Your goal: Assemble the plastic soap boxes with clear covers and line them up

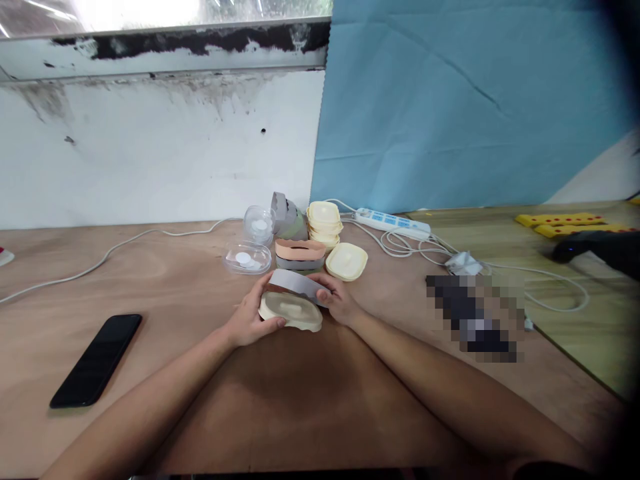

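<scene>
My left hand (250, 317) is closed on the left end of a shallow cream plastic tray (293, 312), thumb along its near edge. A grey paper sleeve (296, 283) stands just behind the tray, pinched at its right end by my right hand (341, 301). Whether tray and sleeve are joined cannot be made out. Right behind them are an orange paper sleeve (300, 249) resting on grey ones and a single cream tray (347, 261). Farther back stand a stack of cream trays (325, 223), more grey sleeves (287, 217) and clear plastic lids (247, 258).
A black phone (96, 361) lies on the wooden table (200, 427) at left. To the right are a power strip (393, 223), tangled white cables, a white adapter (464, 263) and a pixelated dark object (473, 320). Yellow pieces (560, 220) sit beyond. A wall bounds the back.
</scene>
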